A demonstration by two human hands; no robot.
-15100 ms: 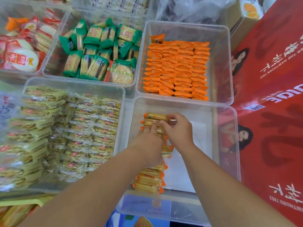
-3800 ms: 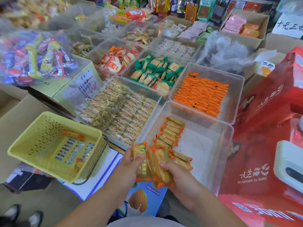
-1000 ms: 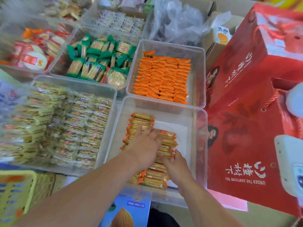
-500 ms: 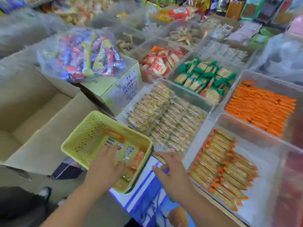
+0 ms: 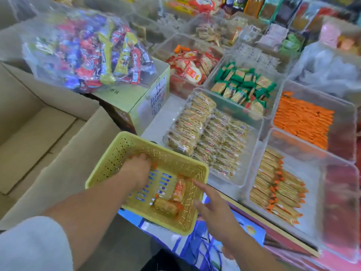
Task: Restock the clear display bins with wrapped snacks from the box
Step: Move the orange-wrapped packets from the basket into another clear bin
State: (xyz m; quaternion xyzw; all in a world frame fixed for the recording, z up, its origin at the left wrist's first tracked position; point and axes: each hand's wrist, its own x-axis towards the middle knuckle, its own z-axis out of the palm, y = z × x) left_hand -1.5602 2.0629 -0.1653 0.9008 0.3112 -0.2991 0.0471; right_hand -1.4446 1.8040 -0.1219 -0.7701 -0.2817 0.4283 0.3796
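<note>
A yellow plastic basket sits in front of me on a blue carton. My left hand reaches into its far left corner, fingers curled down over a wrapped snack whose orange ends peek out beside the hand. Two more orange-ended snacks lie at the basket's near right side. Beside the basket's right rim is my right hand, fingers spread and holding nothing. At the lower right stands the clear bin, with rows of the same snacks along its left side.
A large open cardboard box is on the left. A bag of mixed sweets lies on a pale carton. Other clear bins hold yellow packs, green packs and orange packs.
My left hand has gone deeper into the basket, onto the snack in its far corner. My right hand has moved up to the basket's right rim.
</note>
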